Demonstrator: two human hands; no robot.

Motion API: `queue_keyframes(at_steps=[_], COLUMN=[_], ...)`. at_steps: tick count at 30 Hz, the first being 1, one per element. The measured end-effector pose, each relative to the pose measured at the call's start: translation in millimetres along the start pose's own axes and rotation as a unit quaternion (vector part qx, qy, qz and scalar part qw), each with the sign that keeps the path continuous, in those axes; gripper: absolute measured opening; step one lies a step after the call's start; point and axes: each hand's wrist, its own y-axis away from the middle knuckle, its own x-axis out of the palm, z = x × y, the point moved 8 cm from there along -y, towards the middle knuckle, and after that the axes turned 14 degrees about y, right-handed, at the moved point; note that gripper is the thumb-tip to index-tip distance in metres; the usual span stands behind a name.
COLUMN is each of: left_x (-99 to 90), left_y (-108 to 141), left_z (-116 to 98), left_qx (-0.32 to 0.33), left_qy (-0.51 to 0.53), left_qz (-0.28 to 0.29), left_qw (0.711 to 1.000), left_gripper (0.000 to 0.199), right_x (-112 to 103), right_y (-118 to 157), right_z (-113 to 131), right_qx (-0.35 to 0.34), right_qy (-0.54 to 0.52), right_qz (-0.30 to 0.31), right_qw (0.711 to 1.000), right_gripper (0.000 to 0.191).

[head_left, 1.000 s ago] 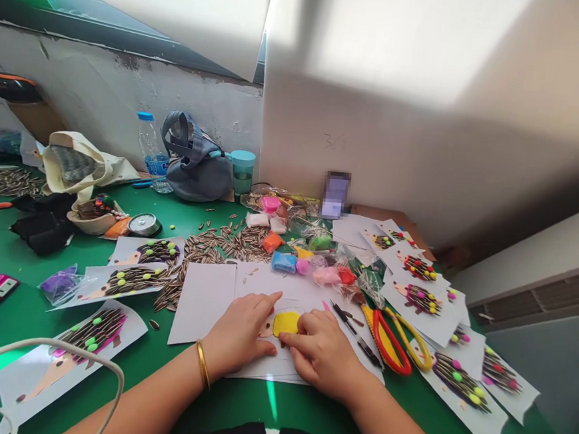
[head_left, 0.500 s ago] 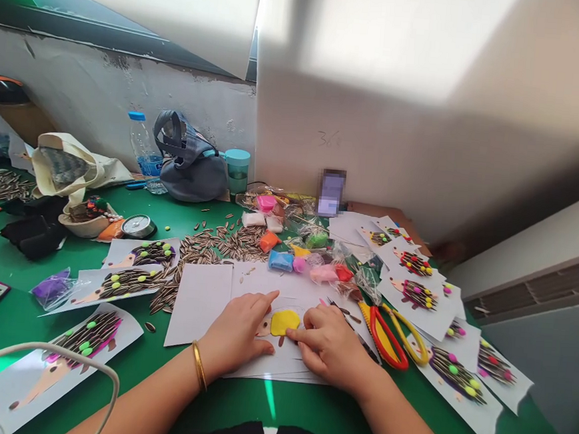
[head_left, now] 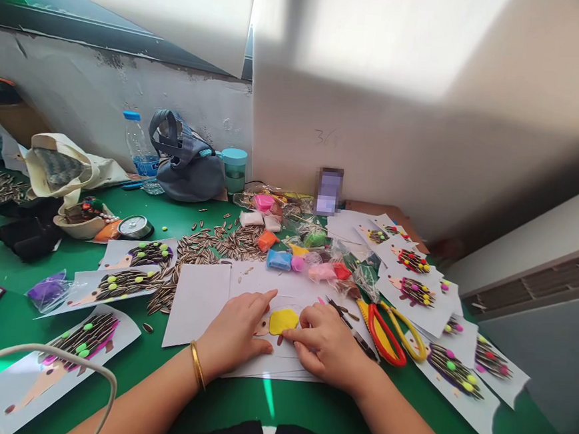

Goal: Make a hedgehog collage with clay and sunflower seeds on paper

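Note:
A flattened patch of yellow clay (head_left: 284,321) lies on a white paper (head_left: 259,283) that bears a hedgehog drawing, its peach face and eye just left of the patch. My left hand (head_left: 234,330), with a gold bangle at the wrist, rests on the paper left of the drawing, fingers stretched and thumb apart. From the right, my right hand (head_left: 329,347) reaches in with its index finger extended to the clay's lower right edge, the other fingers curled. No object shows in either hand. A black pen (head_left: 353,329) lies partly behind the right hand.
Red-and-yellow scissors (head_left: 385,335) lie to the right. Sunflower seeds (head_left: 222,242) and wrapped clay packets (head_left: 279,261) spread behind the paper. Seed-covered hedgehog pictures (head_left: 416,292) lie on both sides. A white cable (head_left: 58,349) crosses the left front; a phone (head_left: 329,192) leans against the wall.
My right index finger has shifted slightly left along the clay's lower edge. My left hand stays in place on the paper. The whole view has moved a little.

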Motion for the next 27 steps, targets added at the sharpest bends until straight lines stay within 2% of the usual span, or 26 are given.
queue_keyframes(at_steps=[13,20,27], left_x=[-0.9,0.4,-0.6], left_y=[0.9,0.7,2.1], left_z=[0.1,0.5,0.4], left_qx=[0.009,0.001,-0.002], left_qy=[0.007,-0.002,0.002], left_qz=[-0.007,-0.002,-0.003], left_qw=[1.0,1.0,1.0], left_gripper=[0.091,0.091,0.091], right_x=[-3.4,8.7,-8.3], right_y=[-2.2,-3.0,0.9], right_z=[2.7,7.4,-10.8], right_qx=[-0.006,-0.017,0.016], right_qy=[-0.019,-0.015,0.004], right_qz=[-0.015,0.008,-0.014], right_qw=[1.0,1.0,1.0], right_gripper=[0.029,0.032,0.031])
